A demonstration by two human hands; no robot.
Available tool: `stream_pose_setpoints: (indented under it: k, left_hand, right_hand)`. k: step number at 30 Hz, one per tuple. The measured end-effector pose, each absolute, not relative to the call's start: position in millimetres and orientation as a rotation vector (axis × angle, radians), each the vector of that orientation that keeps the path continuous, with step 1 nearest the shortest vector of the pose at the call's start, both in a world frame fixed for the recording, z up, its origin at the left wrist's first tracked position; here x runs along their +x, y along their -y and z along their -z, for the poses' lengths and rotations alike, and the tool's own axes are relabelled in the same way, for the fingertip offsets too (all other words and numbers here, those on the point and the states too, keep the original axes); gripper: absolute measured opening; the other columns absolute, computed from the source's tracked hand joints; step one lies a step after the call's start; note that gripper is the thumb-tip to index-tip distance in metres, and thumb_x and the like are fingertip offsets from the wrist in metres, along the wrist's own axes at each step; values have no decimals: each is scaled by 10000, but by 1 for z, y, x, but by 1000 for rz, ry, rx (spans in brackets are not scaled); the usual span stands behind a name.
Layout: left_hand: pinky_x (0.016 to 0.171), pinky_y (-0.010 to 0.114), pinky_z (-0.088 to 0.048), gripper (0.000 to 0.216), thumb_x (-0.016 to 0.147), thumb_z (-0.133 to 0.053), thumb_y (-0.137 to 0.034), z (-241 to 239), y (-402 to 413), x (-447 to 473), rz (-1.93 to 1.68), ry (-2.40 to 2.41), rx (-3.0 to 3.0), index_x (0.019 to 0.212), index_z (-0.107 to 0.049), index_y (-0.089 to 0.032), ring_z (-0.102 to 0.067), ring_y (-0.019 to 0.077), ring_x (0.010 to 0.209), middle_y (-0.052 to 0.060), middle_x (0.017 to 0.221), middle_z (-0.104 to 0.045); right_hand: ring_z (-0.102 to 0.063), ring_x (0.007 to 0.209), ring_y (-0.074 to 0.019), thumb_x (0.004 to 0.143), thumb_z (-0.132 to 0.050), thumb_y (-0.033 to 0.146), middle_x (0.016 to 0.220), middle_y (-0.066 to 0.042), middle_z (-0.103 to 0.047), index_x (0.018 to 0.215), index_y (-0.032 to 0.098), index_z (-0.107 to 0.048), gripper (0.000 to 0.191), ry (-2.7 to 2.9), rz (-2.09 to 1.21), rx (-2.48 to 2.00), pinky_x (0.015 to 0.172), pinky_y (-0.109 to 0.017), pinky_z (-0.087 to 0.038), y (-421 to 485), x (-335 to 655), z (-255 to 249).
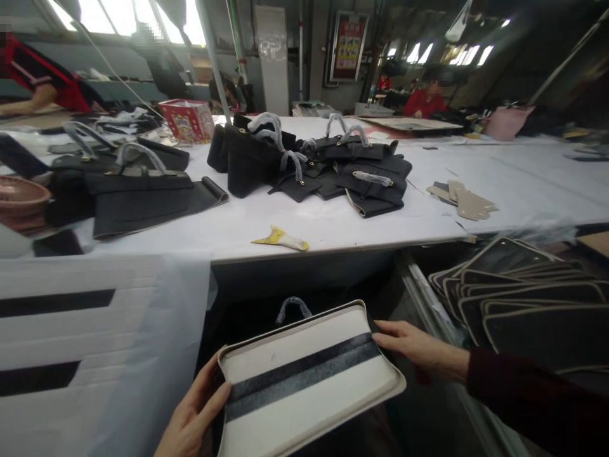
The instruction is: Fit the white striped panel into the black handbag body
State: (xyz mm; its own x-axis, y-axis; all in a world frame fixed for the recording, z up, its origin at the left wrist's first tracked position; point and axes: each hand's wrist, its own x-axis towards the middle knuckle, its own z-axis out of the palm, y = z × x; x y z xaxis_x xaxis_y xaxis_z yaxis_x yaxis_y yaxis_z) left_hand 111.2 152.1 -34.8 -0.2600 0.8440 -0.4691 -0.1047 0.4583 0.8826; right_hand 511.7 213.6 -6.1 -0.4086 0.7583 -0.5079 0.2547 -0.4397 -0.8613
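Observation:
Between my two hands a handbag body (pixel 304 416) is held tilted, its flat cream face with a dark band across the middle turned up to me. My left hand (pixel 195 406) grips its left end, thumb on the face near the band. At the right end my right hand (pixel 413 343) pinches the edge, fingers by the band's end. Behind the bag body a plastic-wrapped handle (pixel 294 306) sticks up; whether it belongs to the same bag I cannot tell. The lower edge runs out of view.
Black bag parts with wrapped handles (pixel 371 181) lie heaped on the white table (pixel 333 231). Near its front edge lies a yellow-and-white scraper (pixel 280 238). Dark panels (pixel 537 311) are stacked at right. Paper with black strips (pixel 143 304) covers the left. Other people work further back.

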Motion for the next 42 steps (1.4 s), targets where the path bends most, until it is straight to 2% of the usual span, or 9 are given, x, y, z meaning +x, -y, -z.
stream_pose_setpoints:
  k: [2,4,7,9,13,19,28,33,42]
  left_hand:
    - [1178,475,-319,641,730,-730,-512,31,-157,104,-1018,-1713,1003,1314,-580,-293,-462,336,1333,41,1390,-572]
    - [1142,444,-363,471,784,-701,-419,21,-161,102,-983,-1831,1551,1243,-622,-342,-514,298,1269,19,1349,-583]
    - [1031,310,-431,400,845,-615,-203,2,-170,123,-833,-1639,2343,1218,-626,-346,-559,216,1179,12,1259,-623]
    - [968,284,-467,441,857,-535,-119,-7,-179,151,-663,-1368,2629,1263,-600,-279,-587,202,1127,36,1244,-647]
    - [899,384,-523,391,885,-523,-178,-2,-194,201,-352,-1345,2724,1270,-588,-191,-601,276,1109,76,1262,-652]
    - [874,415,-537,407,936,-515,-229,9,-193,218,-194,-1484,2704,1343,-504,-242,-579,278,1129,72,1277,-617]
    - [893,388,-498,185,861,-574,-118,-5,-213,238,-266,-1335,2857,1036,-628,-143,-569,231,1001,63,1170,-628]
    - [914,395,-498,412,920,-515,-142,-3,-235,254,-378,-1341,2639,1331,-503,-142,-546,231,1061,77,1241,-597]
    - [832,386,-534,417,911,-523,-98,18,-239,259,-571,-1227,2638,1324,-522,-152,-567,215,972,76,1173,-621]
  right_hand:
    - [-536,1231,-322,827,-676,465,1329,-118,-592,1318,173,-598,577,1577,-1703,-1567,1103,-487,-385,-229,513,1]
    - [-520,1234,-315,820,-692,414,1309,-119,-593,1318,185,-587,558,1816,-1208,-1646,1084,-487,-403,-243,508,-6]
    - [-559,1119,-240,921,-599,276,1183,-97,-623,1249,214,-600,334,2157,-488,-1369,978,-396,-469,-248,486,-19]
    - [-573,1024,-214,949,-543,190,1113,-87,-627,1205,211,-599,263,2388,-311,-1131,915,-373,-478,-241,468,-21]
    - [-554,931,-234,950,-510,157,1062,-95,-619,1136,169,-596,205,2673,-328,-1089,841,-404,-481,-223,445,-7]
    - [-526,970,-243,964,-452,147,1079,-88,-589,1080,170,-566,164,2552,-504,-1163,853,-435,-465,-222,447,6]
    - [-511,956,-234,981,-422,140,1064,-79,-584,1113,173,-553,189,2541,-473,-1187,842,-436,-458,-219,448,14]
    - [-517,948,-229,977,-440,139,1023,-78,-587,1100,155,-572,181,2516,-483,-1154,840,-425,-477,-219,451,14]
    - [-554,1031,-222,910,-548,116,1086,-68,-638,1075,183,-652,206,2254,-854,-1081,931,-392,-474,-218,468,6]
